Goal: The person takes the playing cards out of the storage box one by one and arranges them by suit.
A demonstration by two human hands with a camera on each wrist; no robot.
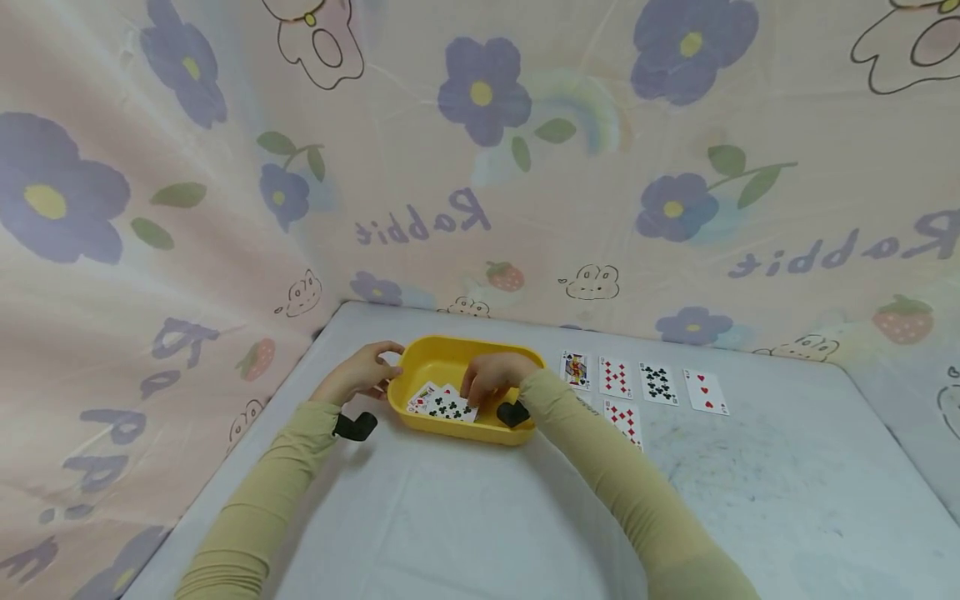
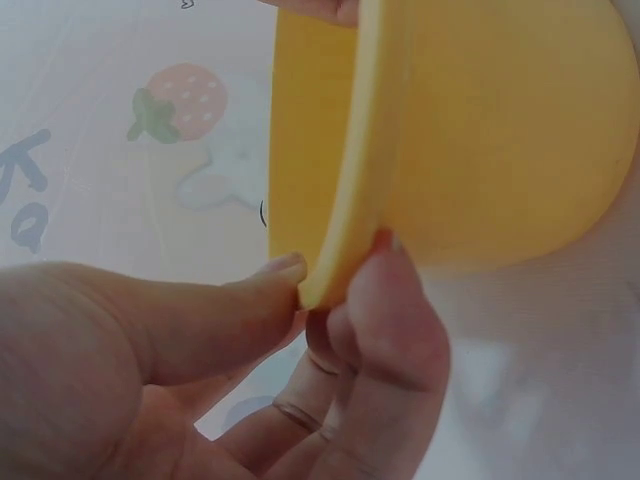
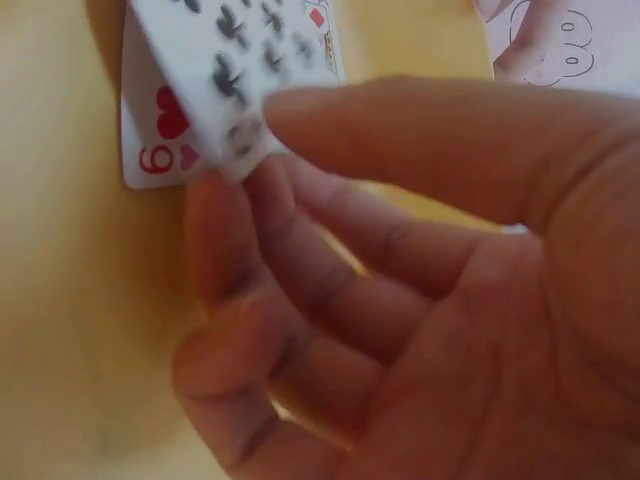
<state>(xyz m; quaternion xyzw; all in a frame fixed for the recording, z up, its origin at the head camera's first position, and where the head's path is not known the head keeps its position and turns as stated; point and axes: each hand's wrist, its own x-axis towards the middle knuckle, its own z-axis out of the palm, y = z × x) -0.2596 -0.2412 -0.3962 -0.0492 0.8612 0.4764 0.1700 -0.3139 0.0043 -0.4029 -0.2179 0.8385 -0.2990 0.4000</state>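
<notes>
A yellow basin point(image 1: 465, 431) stands on the white-covered table with a few playing cards lying at its left. My left hand point(image 1: 360, 372) pinches the basin's left rim point(image 2: 345, 190), thumb on one side and fingers on the other. Inside the basin, my right hand point(image 1: 497, 375) pinches the corner of a clubs card point(image 3: 235, 75) between thumb and fingers. That card tilts up over a six or nine of hearts point(image 3: 150, 150). A bit of a red diamond card point(image 3: 318, 18) shows behind it.
Right of the basin, playing cards lie face up in rows: a jack or similar face card point(image 1: 575, 370), a diamonds card point(image 1: 616, 377), a clubs card point(image 1: 659, 383) and a hearts card point(image 1: 706, 392). Another diamonds card point(image 1: 624, 421) lies nearer, partly behind my right sleeve. A patterned cloth point(image 1: 420, 275) hangs behind.
</notes>
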